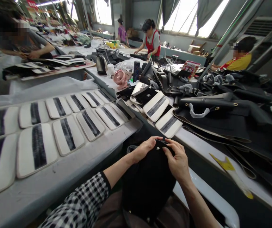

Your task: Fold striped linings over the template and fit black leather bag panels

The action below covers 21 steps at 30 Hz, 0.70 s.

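A black bag piece (147, 177) with a small shiny metal stud near its upper edge lies over my lap. My left hand (145, 149) pinches that upper edge from the left. Close beside it, my right hand (178, 157) grips the same edge from the right, thumb below and fingers on top. The fingertips of both hands almost meet above the stud. Just beyond my hands, white panels with a black stripe (168, 124) rest overlapping on the bench edge. The lower part of the black piece blends into the dark clothing.
On the left table (79, 161) lie several rounded white panels (37, 145) with dark stripes. Black bags (212, 110) are heaped at right, near a yellow-ended strip (232, 174). A pink fan (120, 78) and a kettle (101, 64) stand ahead. Other people work around the benches.
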Tool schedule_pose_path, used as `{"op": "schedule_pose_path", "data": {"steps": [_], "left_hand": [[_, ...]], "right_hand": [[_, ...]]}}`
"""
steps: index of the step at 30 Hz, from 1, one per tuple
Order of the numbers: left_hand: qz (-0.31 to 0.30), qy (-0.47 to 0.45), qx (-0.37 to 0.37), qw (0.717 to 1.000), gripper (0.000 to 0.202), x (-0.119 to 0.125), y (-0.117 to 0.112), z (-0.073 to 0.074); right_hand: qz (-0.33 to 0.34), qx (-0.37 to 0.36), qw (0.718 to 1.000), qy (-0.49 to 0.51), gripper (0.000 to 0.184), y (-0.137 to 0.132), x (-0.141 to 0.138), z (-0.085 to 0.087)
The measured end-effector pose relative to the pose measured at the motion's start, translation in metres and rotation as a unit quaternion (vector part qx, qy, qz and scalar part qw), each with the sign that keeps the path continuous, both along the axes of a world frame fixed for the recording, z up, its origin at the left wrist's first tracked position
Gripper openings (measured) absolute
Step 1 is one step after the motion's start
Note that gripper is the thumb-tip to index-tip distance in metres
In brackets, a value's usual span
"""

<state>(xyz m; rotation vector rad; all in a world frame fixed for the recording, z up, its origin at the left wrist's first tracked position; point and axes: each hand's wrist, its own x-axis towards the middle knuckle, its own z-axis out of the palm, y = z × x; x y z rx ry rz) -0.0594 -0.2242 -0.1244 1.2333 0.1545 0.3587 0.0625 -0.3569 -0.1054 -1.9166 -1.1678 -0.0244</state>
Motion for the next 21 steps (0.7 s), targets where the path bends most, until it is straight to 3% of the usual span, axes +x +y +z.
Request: {"op": "schedule_pose_path", "data": {"steps": [4, 15, 18, 21], "left_hand": [[0.021, 0.028, 0.149, 0.988, 0.074, 0.0, 0.001, -0.001], [0.026, 0.001, 0.179, 0.984, 0.085, 0.003, -0.004, -0.004], [0.04, 0.016, 0.198, 0.979, 0.076, 0.004, -0.006, -0.002], [0.085, 0.036, 0.213, 0.973, 0.051, 0.006, -0.01, 0.001]], "right_hand": [[0.005, 0.012, 0.999, 0.042, 0.011, 0.0, 0.0, 0.002], [0.004, 0.042, 0.991, 0.126, 0.012, 0.0, 0.0, -0.002], [-0.019, 0.022, 0.995, 0.098, 0.012, 0.002, 0.0, -0.005], [-0.04, 0.0, 0.996, 0.084, 0.01, 0.005, 0.0, -0.005]]}}
